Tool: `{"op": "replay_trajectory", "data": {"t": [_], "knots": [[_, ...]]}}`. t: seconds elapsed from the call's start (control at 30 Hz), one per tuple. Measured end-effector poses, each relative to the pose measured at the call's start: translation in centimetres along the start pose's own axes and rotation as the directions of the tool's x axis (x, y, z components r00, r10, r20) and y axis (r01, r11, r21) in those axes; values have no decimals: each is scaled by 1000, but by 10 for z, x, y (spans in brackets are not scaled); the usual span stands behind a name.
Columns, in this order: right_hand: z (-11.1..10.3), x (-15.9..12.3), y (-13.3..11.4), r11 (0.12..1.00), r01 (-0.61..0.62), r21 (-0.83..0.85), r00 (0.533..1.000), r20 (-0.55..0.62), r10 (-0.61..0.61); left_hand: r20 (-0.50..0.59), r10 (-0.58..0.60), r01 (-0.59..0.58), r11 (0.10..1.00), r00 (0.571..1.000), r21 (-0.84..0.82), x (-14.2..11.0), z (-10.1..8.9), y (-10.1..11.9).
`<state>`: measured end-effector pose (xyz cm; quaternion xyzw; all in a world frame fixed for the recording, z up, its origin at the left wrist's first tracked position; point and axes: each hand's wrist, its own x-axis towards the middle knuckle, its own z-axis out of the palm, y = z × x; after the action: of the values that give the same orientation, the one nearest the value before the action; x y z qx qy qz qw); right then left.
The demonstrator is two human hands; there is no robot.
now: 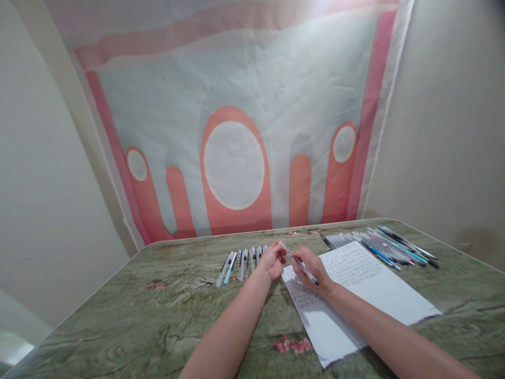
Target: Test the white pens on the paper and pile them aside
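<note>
In the head view, my right hand [313, 269] grips a slim pen [311, 276] with a dark end pointing back toward me, over the upper left of a written sheet of paper [379, 300]. My left hand [273, 261] is closed just left of it, with its fingers curled. Its fingertips pinch the pale far end of the pen; whether that is a cap or the barrel I cannot tell. Rows of handwriting cover the sheet's upper part, while its lower part is blank white. My right forearm lies across the paper.
A row of pens [231, 267] lies left of my left hand. A larger spread of pens [381, 245] lies beyond the paper at the right. The wood-patterned table [130, 316] reaches back to a wall hung with a pink and grey cloth [252, 79].
</note>
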<state>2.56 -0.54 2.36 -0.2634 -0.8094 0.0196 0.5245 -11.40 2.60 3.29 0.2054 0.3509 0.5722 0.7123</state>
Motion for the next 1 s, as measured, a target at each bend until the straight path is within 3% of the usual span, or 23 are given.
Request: {"op": "replay_trajectory", "data": {"t": [0.17, 0.33, 0.47, 0.67, 0.8, 0.87, 0.93, 0.97, 1.0], "knots": [[1, -1, 3, 1000, -24, -9, 1000, 3, 24, 7, 23, -23, 999, 1000, 31, -3, 5, -9], [3, -2, 7, 1000, -2, 16, 1000, 23, 1, -50, 179, -171, 976, 983, 136, -7, 9, -16], [6, -4, 11, 1000, 8, 30, 1000, 20, -8, -34, 255, -240, 941, 966, 238, -6, 7, -20], [8, -7, 11, 1000, -9, 22, 999, 36, 8, 3, 252, -245, 939, 968, 241, -4, 4, -22], [6, -5, 12, 994, -105, -5, 993, 58, 106, -5, 192, -179, 921, 981, 347, -4, 8, -26], [3, -2, 15, 982, -187, -24, 982, -8, 187, -22, 155, -123, 859, 988, 496, -10, 11, -33], [-3, 2, 23, 966, -254, -40, 961, -122, 247, 2, 173, -127, 715, 985, 688, -23, 15, -41], [-7, 4, 28, 960, -277, -52, 949, -173, 264, 83, 210, -191, 573, 974, 797, -34, 16, -45], [-11, 6, 34, 953, -296, -71, 939, -205, 276, 196, 235, -275, 374, 952, 886, -46, 16, -48]]}}
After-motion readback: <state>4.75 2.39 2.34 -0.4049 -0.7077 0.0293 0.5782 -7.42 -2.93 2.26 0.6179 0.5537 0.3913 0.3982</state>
